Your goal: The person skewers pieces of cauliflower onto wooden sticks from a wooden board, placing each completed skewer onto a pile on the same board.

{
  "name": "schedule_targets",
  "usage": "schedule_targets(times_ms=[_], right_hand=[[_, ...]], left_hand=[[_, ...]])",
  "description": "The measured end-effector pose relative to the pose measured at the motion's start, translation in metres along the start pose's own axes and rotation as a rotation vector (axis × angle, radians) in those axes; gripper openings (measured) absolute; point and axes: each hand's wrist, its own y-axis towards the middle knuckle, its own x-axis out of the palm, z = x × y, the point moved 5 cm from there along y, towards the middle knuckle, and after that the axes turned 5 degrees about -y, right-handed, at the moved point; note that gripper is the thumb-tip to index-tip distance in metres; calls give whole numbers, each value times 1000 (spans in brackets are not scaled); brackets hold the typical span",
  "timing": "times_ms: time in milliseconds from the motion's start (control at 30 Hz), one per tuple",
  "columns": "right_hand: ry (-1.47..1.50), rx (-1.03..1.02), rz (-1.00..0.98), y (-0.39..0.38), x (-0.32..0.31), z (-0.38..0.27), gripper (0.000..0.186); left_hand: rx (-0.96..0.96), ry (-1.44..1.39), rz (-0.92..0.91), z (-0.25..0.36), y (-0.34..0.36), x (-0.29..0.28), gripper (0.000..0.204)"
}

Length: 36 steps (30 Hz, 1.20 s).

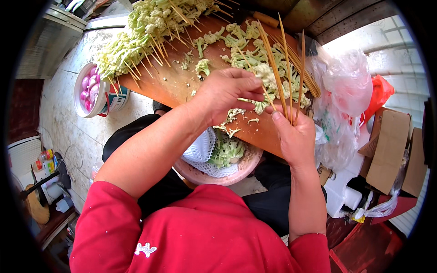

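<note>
My right hand (pixel 293 132) grips several bamboo skewers (pixel 285 68) that stand fanned upward from the fist. My left hand (pixel 234 91) is at the middle with bent fingers beside a thin skewer; whether they pinch it or something smaller is unclear. Cauliflower florets (pixel 236 54) lie loose on the orange-brown board (pixel 182 84) behind both hands. A pile of skewered cauliflower (pixel 141 36) covers the board's upper left, and more skewers (pixel 306 73) lie at its right. Below the board, a pink basin (pixel 236 175) holds cauliflower (pixel 225 152) and white foam netting (pixel 195 148).
A white bucket of peeled red onions (pixel 90 93) stands on the tiled floor (pixel 63 123) at left. Crumpled plastic bags (pixel 341 86), a red bag (pixel 378 95) and cardboard boxes (pixel 391 145) are piled at right. A red crate (pixel 364 245) is at lower right; small items (pixel 48 182) crowd the far left.
</note>
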Motion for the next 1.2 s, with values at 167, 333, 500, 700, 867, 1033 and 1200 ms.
schedule_targets(times_ms=[167,333,500,700,867,1033,1200], right_hand=[[-26,-50,35,8,-1,-4,19],[-111,-76,172,13,-19,-10,18],[81,-34,180,14,-32,-4,16],[39,-106,169,8,-21,-14,16],[-66,-147,128,7,-20,-12,17],[-88,-139,118,5,-19,-14,17],[-146,-154,78,0,-14,-14,18]], left_hand=[[-51,104,-8,-22,-7,19,17],[120,219,-53,0,6,20,23],[361,771,118,4,41,-13,28],[683,1595,20,-33,47,2,23],[478,1830,-10,-33,46,9,21],[358,1464,130,3,41,-2,20],[125,348,118,29,34,-24,14]])
